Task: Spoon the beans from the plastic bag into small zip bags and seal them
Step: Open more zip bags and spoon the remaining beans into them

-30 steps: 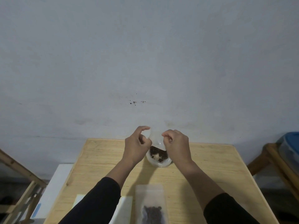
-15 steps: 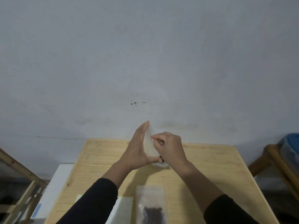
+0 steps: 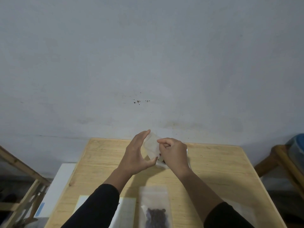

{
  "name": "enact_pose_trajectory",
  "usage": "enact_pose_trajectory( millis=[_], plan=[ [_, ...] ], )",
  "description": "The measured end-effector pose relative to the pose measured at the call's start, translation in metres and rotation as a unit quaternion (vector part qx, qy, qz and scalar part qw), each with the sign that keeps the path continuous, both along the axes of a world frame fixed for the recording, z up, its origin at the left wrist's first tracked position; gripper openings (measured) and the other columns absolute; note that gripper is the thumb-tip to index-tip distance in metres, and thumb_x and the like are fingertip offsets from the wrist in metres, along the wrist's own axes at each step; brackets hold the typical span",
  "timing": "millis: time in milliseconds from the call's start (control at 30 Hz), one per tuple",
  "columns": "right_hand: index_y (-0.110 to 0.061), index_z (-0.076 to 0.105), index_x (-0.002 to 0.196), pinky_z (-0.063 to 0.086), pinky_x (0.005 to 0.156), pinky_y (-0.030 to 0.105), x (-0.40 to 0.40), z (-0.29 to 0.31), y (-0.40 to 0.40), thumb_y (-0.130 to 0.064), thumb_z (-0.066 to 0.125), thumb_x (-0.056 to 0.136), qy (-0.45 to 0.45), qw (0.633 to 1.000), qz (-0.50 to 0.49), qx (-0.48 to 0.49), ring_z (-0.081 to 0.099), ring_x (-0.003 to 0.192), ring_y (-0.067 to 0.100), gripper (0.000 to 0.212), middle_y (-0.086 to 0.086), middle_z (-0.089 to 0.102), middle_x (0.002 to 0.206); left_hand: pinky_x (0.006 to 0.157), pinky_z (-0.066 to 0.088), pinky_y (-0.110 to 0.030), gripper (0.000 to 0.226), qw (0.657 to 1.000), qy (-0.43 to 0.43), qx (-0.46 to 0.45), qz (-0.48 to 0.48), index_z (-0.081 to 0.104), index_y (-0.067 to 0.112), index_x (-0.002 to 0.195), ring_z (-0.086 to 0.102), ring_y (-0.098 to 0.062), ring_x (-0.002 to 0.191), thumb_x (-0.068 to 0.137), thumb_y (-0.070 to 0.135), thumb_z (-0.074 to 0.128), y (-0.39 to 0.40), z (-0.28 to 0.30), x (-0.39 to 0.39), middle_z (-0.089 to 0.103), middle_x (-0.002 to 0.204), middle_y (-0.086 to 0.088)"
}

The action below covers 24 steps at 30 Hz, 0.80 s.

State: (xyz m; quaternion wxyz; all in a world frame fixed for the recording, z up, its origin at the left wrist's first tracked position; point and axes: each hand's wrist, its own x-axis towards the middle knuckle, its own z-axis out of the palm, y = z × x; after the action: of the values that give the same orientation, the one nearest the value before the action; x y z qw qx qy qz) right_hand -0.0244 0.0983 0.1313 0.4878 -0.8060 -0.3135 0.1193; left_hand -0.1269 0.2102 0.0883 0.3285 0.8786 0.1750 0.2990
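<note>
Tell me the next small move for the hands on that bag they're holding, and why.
Probably run the right hand along the top strip of the zip bag to press it shut. The left hand backs the bag with straight fingers and thumb, the right pinches its edge, and beans sit at the bottom, so it looks filled; whether the seal is closed can't be seen.

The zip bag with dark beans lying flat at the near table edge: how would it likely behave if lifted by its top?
The zip bag looks like thin clear film, so it would probably flop. Its beans sit bunched at one end, so it should hang bottom-heavy. The load is small, so it is likely light.
</note>
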Motion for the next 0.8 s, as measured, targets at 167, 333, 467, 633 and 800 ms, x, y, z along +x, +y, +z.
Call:
enact_pose_trajectory(
  millis=[167,333,467,633,800],
  plan=[
    [-0.014,0.072,0.099,0.05,0.074,0.009,0.006,-0.009,-0.008,-0.009,0.062,0.086,0.125,0.988,0.078,0.043,0.066,0.078,0.006,0.017,0.0,0.072,0.093,0.101,0.034,-0.011,0.089,1.0,-0.005,0.02,0.011,0.039,0.013,0.138,0.042,-0.003,0.124,0.062,0.043,0.075,0.002,-0.009,-0.001,0.046,0.134,0.005],
    [-0.009,0.068,0.108,0.045,0.072,0.003,0.036,-0.052,-0.034,-0.013,0.064,0.087,0.117,0.99,-0.065,0.046,0.064,0.086,0.007,0.022,0.0,0.07,0.099,0.103,0.037,-0.019,0.093,0.998,-0.011,0.014,0.054,0.039,0.016,0.139,0.044,-0.006,0.124,0.06,0.051,0.074,0.008,-0.015,-0.008,0.043,0.134,0.01],
    [-0.004,0.069,0.103,0.041,0.074,0.025,0.059,-0.103,-0.06,-0.025,0.053,0.08,0.04,0.98,-0.131,-0.143,0.063,0.091,0.028,0.035,0.012,0.071,0.096,0.103,0.042,-0.036,0.1,0.996,0.01,0.011,0.091,0.039,0.012,0.14,0.044,-0.014,0.126,0.058,0.057,0.072,0.012,-0.024,-0.013,0.042,0.136,0.008],
    [-0.013,0.061,0.068,0.033,0.062,0.03,0.069,-0.139,-0.07,-0.022,0.045,0.073,0.011,0.964,-0.107,-0.244,0.056,0.075,0.031,0.019,0.008,0.059,0.07,0.104,0.042,-0.039,0.103,0.993,0.032,-0.015,0.117,0.038,0.014,0.142,0.042,-0.012,0.128,0.056,0.06,0.072,0.01,-0.036,-0.017,0.04,0.138,0.01],
    [-0.004,0.069,0.084,0.043,0.066,0.032,0.075,-0.165,-0.065,-0.011,0.055,0.081,-0.031,0.966,-0.114,-0.231,0.058,0.078,0.03,0.016,0.011,0.066,0.076,0.101,0.044,-0.039,0.1,0.992,0.036,-0.021,0.118,0.039,0.014,0.14,0.043,-0.011,0.126,0.056,0.059,0.073,0.008,-0.045,-0.014,0.042,0.137,0.007]
  ],
)
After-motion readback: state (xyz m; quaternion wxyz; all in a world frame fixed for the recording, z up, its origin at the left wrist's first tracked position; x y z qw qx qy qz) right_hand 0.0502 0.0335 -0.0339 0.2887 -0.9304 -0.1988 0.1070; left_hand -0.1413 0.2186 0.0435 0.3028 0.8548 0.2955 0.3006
